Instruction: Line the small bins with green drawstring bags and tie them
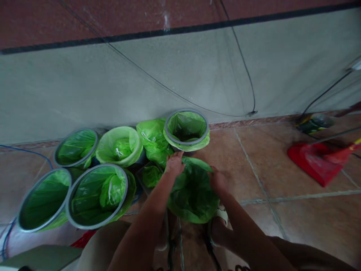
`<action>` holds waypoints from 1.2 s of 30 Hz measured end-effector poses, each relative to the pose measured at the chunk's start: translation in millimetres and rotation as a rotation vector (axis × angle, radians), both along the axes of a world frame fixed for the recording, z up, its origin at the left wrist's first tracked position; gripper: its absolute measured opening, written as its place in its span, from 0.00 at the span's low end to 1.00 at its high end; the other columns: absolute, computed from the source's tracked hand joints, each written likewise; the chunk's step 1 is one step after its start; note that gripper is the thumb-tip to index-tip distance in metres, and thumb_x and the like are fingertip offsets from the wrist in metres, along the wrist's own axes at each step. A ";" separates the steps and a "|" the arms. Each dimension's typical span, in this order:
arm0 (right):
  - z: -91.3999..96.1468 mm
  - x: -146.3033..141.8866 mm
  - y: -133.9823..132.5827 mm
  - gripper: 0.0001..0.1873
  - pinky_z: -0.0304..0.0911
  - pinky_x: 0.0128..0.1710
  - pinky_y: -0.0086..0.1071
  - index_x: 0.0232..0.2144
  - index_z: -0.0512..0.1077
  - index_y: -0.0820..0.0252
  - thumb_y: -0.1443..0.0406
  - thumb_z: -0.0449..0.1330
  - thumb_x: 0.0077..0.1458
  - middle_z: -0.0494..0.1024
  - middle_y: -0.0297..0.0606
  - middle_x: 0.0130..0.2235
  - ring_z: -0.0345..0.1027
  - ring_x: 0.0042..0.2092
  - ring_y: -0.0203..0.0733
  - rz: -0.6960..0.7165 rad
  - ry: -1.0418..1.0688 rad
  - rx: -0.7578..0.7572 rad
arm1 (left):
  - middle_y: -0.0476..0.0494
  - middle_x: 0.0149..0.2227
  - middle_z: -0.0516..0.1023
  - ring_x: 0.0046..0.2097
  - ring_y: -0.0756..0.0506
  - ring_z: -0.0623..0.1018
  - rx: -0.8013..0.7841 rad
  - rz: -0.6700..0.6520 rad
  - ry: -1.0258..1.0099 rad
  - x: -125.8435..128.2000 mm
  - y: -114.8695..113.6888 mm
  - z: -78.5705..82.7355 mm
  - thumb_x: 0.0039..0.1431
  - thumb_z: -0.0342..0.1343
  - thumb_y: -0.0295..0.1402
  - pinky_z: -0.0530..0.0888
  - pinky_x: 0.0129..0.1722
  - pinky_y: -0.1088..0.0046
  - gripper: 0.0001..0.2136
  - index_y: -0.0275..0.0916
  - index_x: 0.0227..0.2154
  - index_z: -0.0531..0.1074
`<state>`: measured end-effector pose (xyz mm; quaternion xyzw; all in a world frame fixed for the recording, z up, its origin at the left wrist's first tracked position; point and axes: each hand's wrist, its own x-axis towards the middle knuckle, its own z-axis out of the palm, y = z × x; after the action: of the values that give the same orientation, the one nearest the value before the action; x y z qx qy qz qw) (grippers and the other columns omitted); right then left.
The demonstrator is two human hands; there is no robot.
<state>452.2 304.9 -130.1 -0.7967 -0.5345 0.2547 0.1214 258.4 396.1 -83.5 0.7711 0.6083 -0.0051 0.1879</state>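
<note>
My left hand (174, 164) grips the far left edge of a green plastic bag (193, 194) that lines a bin in front of me. On the bag's right edge my right hand (217, 181) is closed on the plastic. The bag's mouth gapes between the two hands. Around it stand several grey-rimmed bins lined with green bags: one just beyond my hands (186, 129), one at the lower left (97, 195), another at the far left (45, 199).
A tied green bag (153, 139) lies among the bins. A grey wall with black cables rises behind. At the right a red dustpan (318, 162) rests on the tiled floor. My knees show at the bottom edge.
</note>
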 end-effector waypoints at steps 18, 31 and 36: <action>18.1 13.6 59.1 0.26 0.64 0.42 0.31 0.41 0.78 0.65 0.60 0.42 0.68 0.81 0.51 0.40 0.75 0.43 0.45 -0.001 -0.028 -0.002 | 0.39 0.46 0.81 0.49 0.43 0.79 -0.067 -0.074 0.020 43.3 27.2 -3.4 0.70 0.40 0.41 0.71 0.52 0.68 0.21 0.38 0.44 0.78; 12.1 12.5 22.9 0.20 0.66 0.42 0.34 0.57 0.65 0.63 0.67 0.46 0.66 0.79 0.52 0.47 0.76 0.45 0.48 0.161 -0.210 -0.116 | 0.40 0.53 0.75 0.50 0.44 0.77 -0.031 -0.118 0.067 4.8 -3.3 -27.5 0.65 0.47 0.30 0.72 0.49 0.69 0.16 0.41 0.55 0.66; 23.8 10.2 21.4 0.21 0.67 0.44 0.35 0.58 0.64 0.63 0.66 0.50 0.64 0.77 0.53 0.50 0.76 0.48 0.49 0.150 -0.254 -0.235 | 0.34 0.58 0.70 0.57 0.37 0.73 -0.084 -0.074 0.169 4.6 -8.5 -16.3 0.55 0.59 0.27 0.67 0.57 0.58 0.36 0.41 0.66 0.52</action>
<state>462.3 326.3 -106.2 -0.7891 -0.5699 0.2209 -0.0604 263.0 387.7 -99.8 0.7814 0.5922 -0.1025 0.1679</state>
